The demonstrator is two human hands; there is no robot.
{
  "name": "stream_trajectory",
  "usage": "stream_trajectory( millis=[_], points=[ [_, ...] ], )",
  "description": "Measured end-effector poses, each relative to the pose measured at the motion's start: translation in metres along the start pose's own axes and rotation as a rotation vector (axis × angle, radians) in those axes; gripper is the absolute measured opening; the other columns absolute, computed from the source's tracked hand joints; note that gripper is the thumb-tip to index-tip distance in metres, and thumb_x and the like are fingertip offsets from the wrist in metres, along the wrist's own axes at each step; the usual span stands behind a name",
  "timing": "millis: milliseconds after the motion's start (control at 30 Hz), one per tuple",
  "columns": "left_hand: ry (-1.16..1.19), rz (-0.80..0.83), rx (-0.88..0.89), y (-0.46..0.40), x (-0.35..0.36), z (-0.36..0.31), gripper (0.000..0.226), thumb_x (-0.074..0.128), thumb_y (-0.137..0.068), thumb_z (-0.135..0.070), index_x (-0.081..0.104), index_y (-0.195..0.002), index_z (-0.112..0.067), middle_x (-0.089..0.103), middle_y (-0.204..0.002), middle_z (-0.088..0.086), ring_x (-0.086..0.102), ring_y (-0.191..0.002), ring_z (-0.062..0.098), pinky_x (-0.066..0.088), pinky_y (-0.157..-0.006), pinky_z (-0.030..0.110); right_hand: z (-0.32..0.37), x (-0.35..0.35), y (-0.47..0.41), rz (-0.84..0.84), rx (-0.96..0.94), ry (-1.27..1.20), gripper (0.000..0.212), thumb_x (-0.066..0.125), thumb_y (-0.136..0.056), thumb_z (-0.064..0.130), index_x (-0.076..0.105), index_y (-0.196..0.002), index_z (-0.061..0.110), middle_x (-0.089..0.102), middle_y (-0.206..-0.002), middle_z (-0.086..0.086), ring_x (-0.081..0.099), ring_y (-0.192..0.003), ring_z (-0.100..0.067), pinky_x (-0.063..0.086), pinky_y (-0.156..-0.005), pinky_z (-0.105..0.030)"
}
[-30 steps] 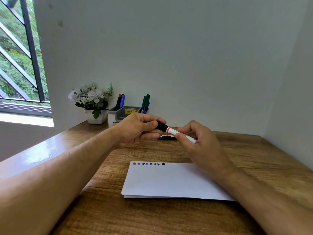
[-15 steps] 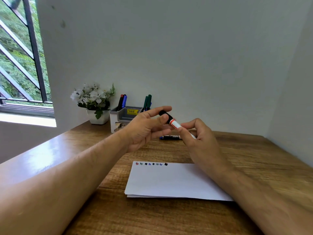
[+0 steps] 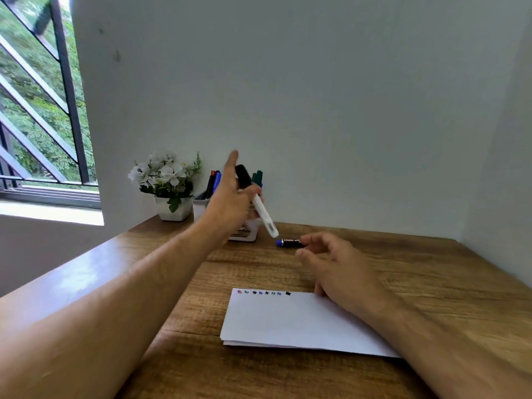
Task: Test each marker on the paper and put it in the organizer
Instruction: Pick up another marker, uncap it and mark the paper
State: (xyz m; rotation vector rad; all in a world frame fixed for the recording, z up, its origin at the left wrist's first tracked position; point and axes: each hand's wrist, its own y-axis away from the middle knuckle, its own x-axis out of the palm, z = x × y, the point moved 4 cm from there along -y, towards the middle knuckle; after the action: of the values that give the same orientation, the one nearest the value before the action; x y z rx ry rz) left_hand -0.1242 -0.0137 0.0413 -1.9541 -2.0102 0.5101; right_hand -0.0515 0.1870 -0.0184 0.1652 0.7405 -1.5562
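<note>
Left hand: The left hand (image 3: 230,203) is raised in front of the organizer (image 3: 244,230); a white marker (image 3: 257,203) with a black cap is held between thumb and curled fingers, the index finger pointing up.
White marker: It is tilted, cap uppermost, its lower end hanging near the blue-capped marker (image 3: 289,242).
Right hand: The right hand (image 3: 334,266) hovers above the wooden desk (image 3: 431,283), fingers loosely curled and nothing held, its fingertips just beside the blue-capped marker.
Blue-capped marker: It is seen lying flat on the desk, right of the organizer.
Organizer: It is set against the wall, with markers standing upright in it, beside potted white flowers (image 3: 164,180).
Paper: The paper (image 3: 288,321) lies on the desk, a row of small coloured test marks along its far edge.
</note>
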Motion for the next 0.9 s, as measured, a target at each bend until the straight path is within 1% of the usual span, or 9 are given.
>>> stream_trajectory(
  millis=[100, 200, 267, 333, 400, 467, 600, 733, 900],
  points=[
    [-0.174, -0.128, 0.135, -0.017, -0.020, -0.012, 0.077, 0.048, -0.101, -0.005, 0.011, -0.148, -0.053, 0.054, -0.133, 0.015, 0.066, -0.094, 0.012, 0.057, -0.069, 0.025, 0.002, 0.002, 0.003, 0.018, -0.018, 0.055, 0.022, 0.062, -0.096, 0.040, 0.061, -0.117, 0.036, 0.064, -0.107, 0.019, 0.062, -0.055, 0.010, 0.043, -0.049, -0.009],
    [-0.325, -0.203, 0.237, -0.037, -0.029, -0.020, 0.070, 0.048, -0.100, -0.006, 0.019, -0.145, -0.052, 0.061, -0.117, 0.009, 0.064, -0.093, 0.010, 0.057, -0.084, 0.040, 0.002, 0.002, 0.003, 0.029, -0.031, 0.080, 0.018, 0.063, -0.094, 0.042, 0.062, -0.112, 0.038, 0.065, -0.105, 0.018, 0.061, -0.057, 0.013, 0.042, -0.051, -0.008],
    [-0.333, -0.266, 0.255, -0.054, -0.035, -0.024, 0.067, 0.048, -0.100, -0.007, 0.024, -0.145, -0.050, 0.060, -0.107, 0.000, 0.063, -0.091, 0.008, 0.057, -0.080, 0.037, 0.001, 0.003, 0.002, 0.019, -0.045, 0.085, 0.015, 0.065, -0.093, 0.041, 0.064, -0.108, 0.037, 0.066, -0.103, 0.017, 0.061, -0.059, 0.008, 0.042, -0.054, -0.009],
    [-0.342, -0.333, 0.268, -0.068, -0.040, -0.026, 0.069, 0.049, -0.099, -0.005, 0.026, -0.146, -0.051, 0.060, -0.107, 0.000, 0.061, -0.088, 0.002, 0.052, -0.067, 0.017, 0.000, 0.003, 0.001, 0.005, -0.058, 0.100, 0.013, 0.068, -0.092, 0.040, 0.065, -0.104, 0.037, 0.068, -0.102, 0.015, 0.059, -0.063, 0.003, 0.044, -0.062, -0.015],
    [-0.386, -0.355, 0.288, -0.078, -0.042, -0.024, 0.071, 0.047, -0.098, -0.002, 0.028, -0.144, -0.053, 0.061, -0.114, 0.004, 0.060, -0.084, 0.000, 0.044, -0.053, 0.006, -0.001, 0.004, 0.000, -0.003, -0.058, 0.106, 0.011, 0.069, -0.091, 0.040, 0.065, -0.101, 0.038, 0.068, -0.101, 0.015, 0.059, -0.070, 0.002, 0.045, -0.067, -0.019],
    [-0.426, -0.358, 0.283, -0.081, -0.043, -0.015, 0.070, 0.047, -0.098, 0.000, 0.033, -0.141, -0.054, 0.061, -0.121, 0.007, 0.059, -0.083, -0.003, 0.043, -0.050, 0.007, -0.002, 0.005, -0.001, 0.000, -0.055, 0.110, 0.010, 0.069, -0.090, 0.041, 0.066, -0.099, 0.038, 0.068, -0.100, 0.016, 0.060, -0.073, 0.002, 0.045, -0.068, -0.020],
    [-0.456, -0.426, 0.285, -0.084, -0.045, 0.001, 0.067, 0.050, -0.097, -0.001, 0.037, -0.142, -0.049, 0.063, -0.121, 0.006, 0.059, -0.079, -0.008, 0.042, -0.059, 0.010, -0.004, 0.005, -0.003, -0.003, -0.060, 0.130, 0.010, 0.069, -0.090, 0.042, 0.065, -0.098, 0.038, 0.069, -0.100, 0.015, 0.057, -0.072, 0.002, 0.045, -0.071, -0.022],
    [-0.482, -0.419, 0.257, -0.090, -0.043, 0.013, 0.065, 0.052, -0.097, -0.004, 0.038, -0.143, -0.047, 0.065, -0.120, 0.006, 0.058, -0.081, -0.007, 0.042, -0.055, 0.006, -0.005, 0.006, -0.002, 0.003, -0.060, 0.144, 0.010, 0.069, -0.090, 0.043, 0.065, -0.098, 0.039, 0.068, -0.101, 0.016, 0.053, -0.067, 0.004, 0.041, -0.067, -0.019],
    [-0.726, -0.270, 0.256, -0.094, -0.033, 0.023, 0.064, 0.067, -0.092, -0.020, 0.041, -0.145, -0.042, 0.065, -0.123, 0.005, 0.062, -0.097, 0.012, 0.046, -0.084, 0.019, -0.004, 0.006, -0.003, 0.009, -0.058, 0.184, 0.012, 0.068, -0.089, 0.046, 0.064, -0.098, 0.040, 0.067, -0.102, 0.019, 0.050, -0.062, 0.004, 0.035, -0.061, -0.015]
  ],
)
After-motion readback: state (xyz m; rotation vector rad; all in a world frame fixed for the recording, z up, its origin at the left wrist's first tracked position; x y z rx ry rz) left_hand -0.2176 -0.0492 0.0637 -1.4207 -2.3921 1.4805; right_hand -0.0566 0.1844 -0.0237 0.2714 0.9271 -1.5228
